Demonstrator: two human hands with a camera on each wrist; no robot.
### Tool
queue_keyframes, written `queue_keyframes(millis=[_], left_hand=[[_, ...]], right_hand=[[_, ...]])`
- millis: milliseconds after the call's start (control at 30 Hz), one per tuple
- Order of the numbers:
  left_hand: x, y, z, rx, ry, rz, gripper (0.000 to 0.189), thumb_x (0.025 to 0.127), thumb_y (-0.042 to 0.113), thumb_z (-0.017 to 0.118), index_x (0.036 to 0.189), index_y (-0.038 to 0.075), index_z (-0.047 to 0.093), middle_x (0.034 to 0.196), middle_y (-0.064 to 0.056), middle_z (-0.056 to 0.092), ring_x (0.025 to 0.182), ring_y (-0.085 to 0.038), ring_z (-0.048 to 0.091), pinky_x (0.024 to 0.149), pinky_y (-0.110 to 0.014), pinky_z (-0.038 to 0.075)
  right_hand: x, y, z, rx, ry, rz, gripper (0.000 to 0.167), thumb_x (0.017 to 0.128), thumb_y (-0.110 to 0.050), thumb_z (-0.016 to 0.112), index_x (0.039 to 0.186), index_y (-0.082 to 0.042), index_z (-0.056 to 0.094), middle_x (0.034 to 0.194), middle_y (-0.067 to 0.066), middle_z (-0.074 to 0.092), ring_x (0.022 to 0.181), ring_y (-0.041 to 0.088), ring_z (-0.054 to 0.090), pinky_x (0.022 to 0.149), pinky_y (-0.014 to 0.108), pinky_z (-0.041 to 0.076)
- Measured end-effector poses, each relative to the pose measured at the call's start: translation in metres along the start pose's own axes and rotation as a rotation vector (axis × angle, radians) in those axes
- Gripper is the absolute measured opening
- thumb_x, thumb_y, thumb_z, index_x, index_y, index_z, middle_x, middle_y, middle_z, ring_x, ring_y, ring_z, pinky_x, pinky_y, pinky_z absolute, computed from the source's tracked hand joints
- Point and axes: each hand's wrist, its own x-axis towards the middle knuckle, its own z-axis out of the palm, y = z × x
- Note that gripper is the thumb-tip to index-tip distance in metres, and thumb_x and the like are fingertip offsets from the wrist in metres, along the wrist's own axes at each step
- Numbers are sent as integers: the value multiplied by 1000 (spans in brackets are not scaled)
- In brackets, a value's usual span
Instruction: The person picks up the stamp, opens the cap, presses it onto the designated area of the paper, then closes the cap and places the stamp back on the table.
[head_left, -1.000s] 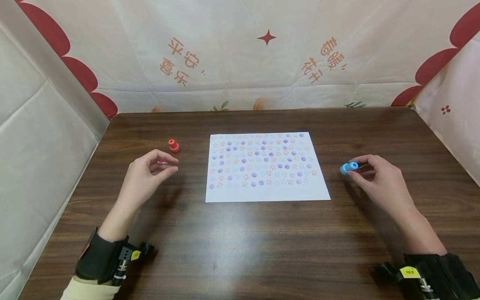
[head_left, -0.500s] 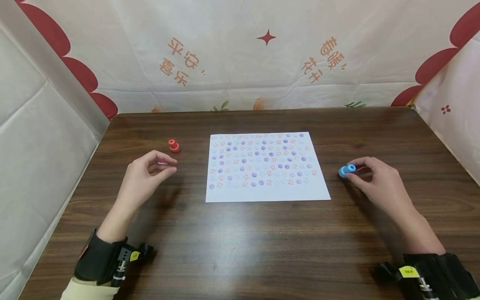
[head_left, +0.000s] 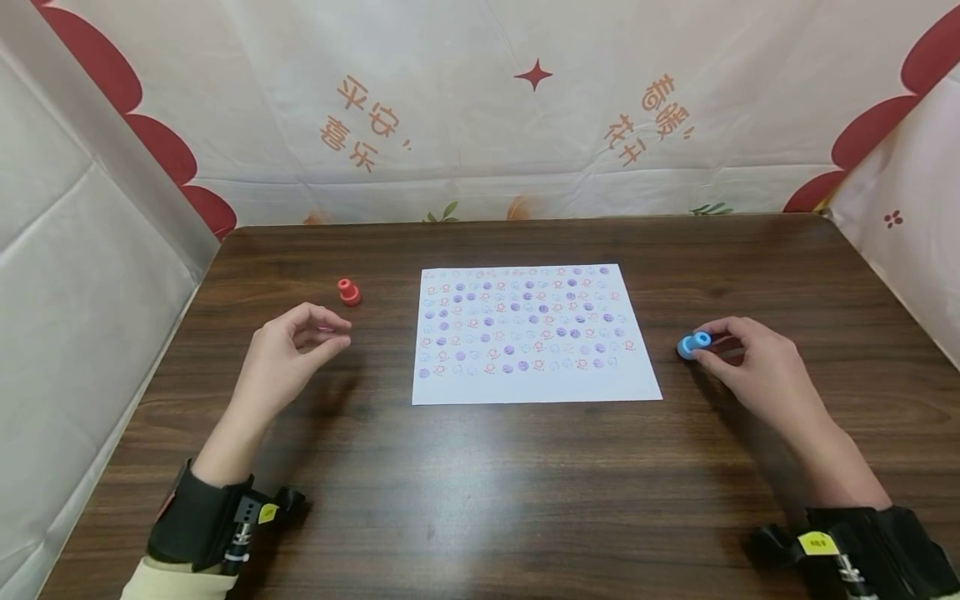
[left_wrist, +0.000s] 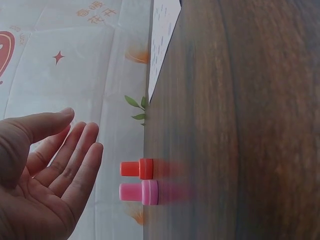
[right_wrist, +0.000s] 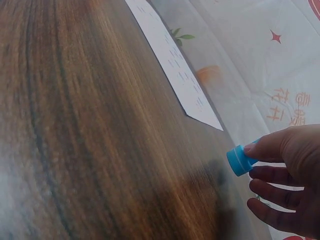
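Cloth (head_left: 457, 117): "平安喜乐" (head_left: 383, 120); right grip (head_left: 759, 358) pinches blue stamp (head_left: 692, 344).

High forward-down head view, low close sideways wrist views, paper (head_left: 537, 335) in all

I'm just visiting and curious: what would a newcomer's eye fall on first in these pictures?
Probably the white sheet lying on the dark table, with its rows of small red, purple and pale blue marks. Next, the bright blue stamp-like piece pinched in the person's right grip, to the sheet's right. In the left wrist view, a red piece and a pink piece stand on the table near the left grip.
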Motion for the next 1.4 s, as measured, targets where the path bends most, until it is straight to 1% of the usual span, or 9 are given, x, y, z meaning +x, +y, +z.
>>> queue_keyframes(millis=[67,167,300,400,500,567,733,800,1400], left_hand=[[0,0,0,-4,-1,-1,20,90,14,75,107,6,69,105,-14,75,82,18,60,74,-6,47],[0,-1,0,-8,-3,-3,20,90,14,74,108,5,68,107,-14,74,83,19,60,75,-5,47],[0,-2,0,-12,-1,-3,20,91,14,74,108,5,69,111,-14,72,83,19,60,77,-4,46],[0,-3,-1,-10,2,-5,20,91,14,74,108,5,69,111,-14,72,88,17,60,78,-2,45],[0,-3,-1,-8,4,-5,20,91,14,74,108,5,69,111,-13,73,97,8,64,80,-2,45],[0,-4,-1,-6,3,-7,20,91,14,74,107,5,69,110,-13,73,100,7,65,80,-2,45],[0,-4,-2,-9,-2,-11,20,90,13,74,107,4,68,109,-14,73,89,17,61,78,-2,46],[0,-4,-2,-13,-3,-11,20,90,12,74,107,3,68,109,-15,73,86,19,59,77,-3,46],[-2,-5,-4,-9,-6,-16,20,91,12,73,108,3,68,110,-15,72,83,19,60,76,-4,46]], right_hand=[[0,0,0,-3,-7,5,30,91,-17,73,114,-1,62,107,22,66,95,38,65,79,52,54],[-1,1,1,-4,-17,15,31,92,-17,72,115,0,62,108,22,65,96,39,65,81,58,53],[-1,1,1,-7,-31,24,31,92,-18,72,116,0,62,109,24,64,97,40,64,83,61,52],[-2,2,1,-12,-34,20,31,92,-17,72,115,1,61,109,25,64,96,41,64,83,62,52],[-2,3,1,-18,-34,13,31,91,-16,73,115,1,61,109,26,63,96,42,65,83,63,52],[-2,4,1,-21,-35,11,31,91,-16,73,115,1,61,109,26,63,96,43,65,83,63,51],[-1,4,1,-22,-42,17,32,92,-17,72,116,1,61,110,26,63,96,43,65,84,63,51],[-1,5,1,-22,-44,17,32,92,-17,72,116,1,61,110,26,63,97,43,65,84,63,51],[1,4,2,-20,-57,22,32,93,-18,71,117,0,61,111,26,64,98,43,65,84,63,51]])
